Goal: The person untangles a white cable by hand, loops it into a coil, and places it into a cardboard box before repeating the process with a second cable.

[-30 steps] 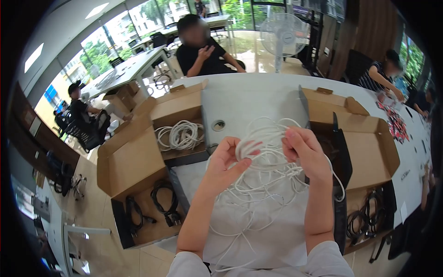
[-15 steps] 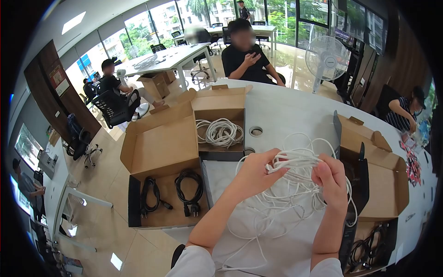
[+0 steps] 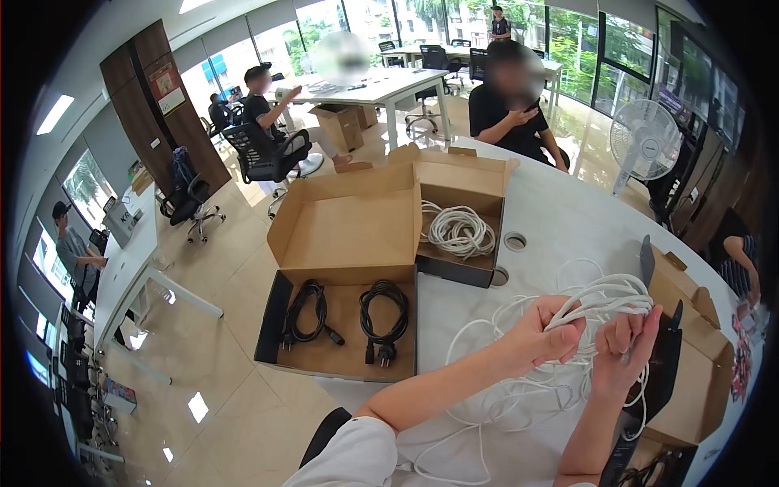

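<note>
Between my two hands, above the table, is a bundle of white cable [image 3: 608, 290] gathered in loops. My left hand [image 3: 555, 331] is wrapped round the left side of the loops. On the right side, the fingers of my right hand [image 3: 623, 345] are curled closed on the same bundle. Beneath them, loose tangled white cable [image 3: 519, 390] spreads over the white table [image 3: 568, 199], and strands trail toward me. One strand hangs down past my right wrist.
An open cardboard box [image 3: 345, 325] at left holds two coiled black power cords [image 3: 384, 321]. Behind it, another box [image 3: 458, 272] contains a coil of white cable [image 3: 461, 230]. At right stands a third open box [image 3: 690, 365] with dark cords. A person [image 3: 515, 114] sits across the table.
My view has swung left, so the scene sits further right. The cable bundle is still in both hands, its loops now drawn closer together; my right hand has turned and its fingers curl more.
</note>
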The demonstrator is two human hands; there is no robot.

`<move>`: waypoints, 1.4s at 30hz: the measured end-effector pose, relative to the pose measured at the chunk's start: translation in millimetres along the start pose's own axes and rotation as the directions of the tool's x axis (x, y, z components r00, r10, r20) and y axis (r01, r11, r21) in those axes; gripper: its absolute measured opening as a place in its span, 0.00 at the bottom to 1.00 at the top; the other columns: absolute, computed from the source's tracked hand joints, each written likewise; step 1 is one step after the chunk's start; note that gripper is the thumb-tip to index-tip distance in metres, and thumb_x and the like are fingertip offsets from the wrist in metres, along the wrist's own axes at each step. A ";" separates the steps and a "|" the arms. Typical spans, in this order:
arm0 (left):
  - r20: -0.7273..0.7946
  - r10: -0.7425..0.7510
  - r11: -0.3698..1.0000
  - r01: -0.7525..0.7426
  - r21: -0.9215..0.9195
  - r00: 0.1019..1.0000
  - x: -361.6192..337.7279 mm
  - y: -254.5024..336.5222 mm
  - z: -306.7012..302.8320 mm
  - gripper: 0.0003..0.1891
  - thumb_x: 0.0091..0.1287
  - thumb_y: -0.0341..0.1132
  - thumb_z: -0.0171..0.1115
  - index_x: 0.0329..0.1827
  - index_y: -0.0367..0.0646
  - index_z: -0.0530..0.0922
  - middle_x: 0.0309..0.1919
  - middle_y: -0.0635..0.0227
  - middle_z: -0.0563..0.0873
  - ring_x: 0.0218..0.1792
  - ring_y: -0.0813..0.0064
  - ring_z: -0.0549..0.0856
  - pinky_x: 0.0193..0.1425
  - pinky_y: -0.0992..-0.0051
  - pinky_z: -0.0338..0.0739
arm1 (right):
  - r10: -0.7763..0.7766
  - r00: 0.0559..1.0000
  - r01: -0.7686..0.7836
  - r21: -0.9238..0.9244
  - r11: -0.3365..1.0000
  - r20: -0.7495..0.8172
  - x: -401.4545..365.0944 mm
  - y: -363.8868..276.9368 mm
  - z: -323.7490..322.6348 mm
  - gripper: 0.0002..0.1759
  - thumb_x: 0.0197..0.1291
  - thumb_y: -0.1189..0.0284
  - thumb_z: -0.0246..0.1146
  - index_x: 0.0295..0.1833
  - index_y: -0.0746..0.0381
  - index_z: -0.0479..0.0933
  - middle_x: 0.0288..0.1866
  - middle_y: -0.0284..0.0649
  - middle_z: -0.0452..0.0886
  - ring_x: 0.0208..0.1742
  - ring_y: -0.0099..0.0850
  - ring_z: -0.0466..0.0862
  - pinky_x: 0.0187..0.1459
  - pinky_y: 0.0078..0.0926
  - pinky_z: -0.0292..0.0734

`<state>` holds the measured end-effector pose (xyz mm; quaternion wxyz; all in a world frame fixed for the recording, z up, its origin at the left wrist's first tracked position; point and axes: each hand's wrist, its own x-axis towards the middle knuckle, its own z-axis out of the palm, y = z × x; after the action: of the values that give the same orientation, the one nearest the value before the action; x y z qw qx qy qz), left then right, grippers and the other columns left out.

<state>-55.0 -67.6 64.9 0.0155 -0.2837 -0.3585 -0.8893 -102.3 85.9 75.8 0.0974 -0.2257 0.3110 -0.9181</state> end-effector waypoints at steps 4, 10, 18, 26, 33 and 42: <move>0.006 -0.060 0.994 0.060 -0.089 0.998 -1.0 8.4 -2.0 0.22 0.71 0.56 0.52 0.29 0.47 0.66 0.11 0.81 0.58 0.15 0.84 0.56 0.23 0.78 0.56 | 0.043 0.997 -0.040 0.053 0.998 -0.069 3.2 6.9 3.1 0.24 0.75 0.51 0.41 0.26 0.53 0.58 0.13 0.25 0.54 0.12 0.17 0.47 0.16 0.20 0.43; 0.053 -0.099 0.995 0.099 0.008 0.994 -3.7 18.1 4.5 0.23 0.72 0.57 0.49 0.29 0.47 0.63 0.12 0.81 0.57 0.15 0.85 0.54 0.22 0.78 0.49 | 0.129 0.991 -0.123 0.118 0.985 -0.046 3.1 11.2 7.7 0.25 0.75 0.51 0.41 0.26 0.54 0.58 0.14 0.26 0.56 0.12 0.17 0.48 0.16 0.18 0.47; -0.092 0.002 0.999 0.002 0.041 0.996 -3.5 30.8 2.7 0.23 0.72 0.59 0.46 0.30 0.50 0.62 0.12 0.81 0.54 0.15 0.84 0.52 0.22 0.77 0.47 | 0.071 0.997 -0.073 -0.052 0.996 -0.039 5.1 18.4 44.6 0.23 0.74 0.53 0.42 0.37 0.60 0.69 0.26 0.31 0.68 0.27 0.21 0.68 0.30 0.22 0.65; -0.280 0.190 0.966 -0.230 -0.117 0.941 -3.8 54.4 -5.1 0.20 0.76 0.55 0.39 0.30 0.53 0.62 0.11 0.80 0.51 0.14 0.82 0.50 0.24 0.77 0.49 | 0.404 0.856 -0.344 -0.228 0.911 0.323 12.9 32.4 -31.1 0.25 0.74 0.53 0.42 0.43 0.64 0.73 0.42 0.39 0.80 0.48 0.30 0.78 0.44 0.28 0.73; -0.361 0.218 0.912 -0.321 -0.255 0.906 -4.7 58.4 -1.8 0.19 0.78 0.52 0.37 0.30 0.52 0.64 0.12 0.80 0.51 0.15 0.83 0.51 0.25 0.78 0.51 | 0.554 0.747 -0.528 -0.177 0.830 0.367 -7.5 58.5 11.1 0.25 0.74 0.56 0.46 0.60 0.66 0.68 0.63 0.47 0.74 0.62 0.31 0.75 0.55 0.31 0.73; -0.390 0.118 0.882 -0.277 -0.381 0.913 3.9 47.6 -2.7 0.19 0.78 0.50 0.38 0.30 0.52 0.66 0.12 0.80 0.52 0.16 0.82 0.53 0.27 0.78 0.55 | 0.192 0.977 -0.212 0.286 0.934 0.096 6.4 41.6 8.4 0.19 0.73 0.62 0.49 0.62 0.61 0.69 0.59 0.38 0.75 0.60 0.27 0.75 0.59 0.30 0.71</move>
<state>-48.6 -104.1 95.3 0.1093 -0.1502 -0.1140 -0.9760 -102.3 46.6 58.4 0.2343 -0.2059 0.1886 -0.9312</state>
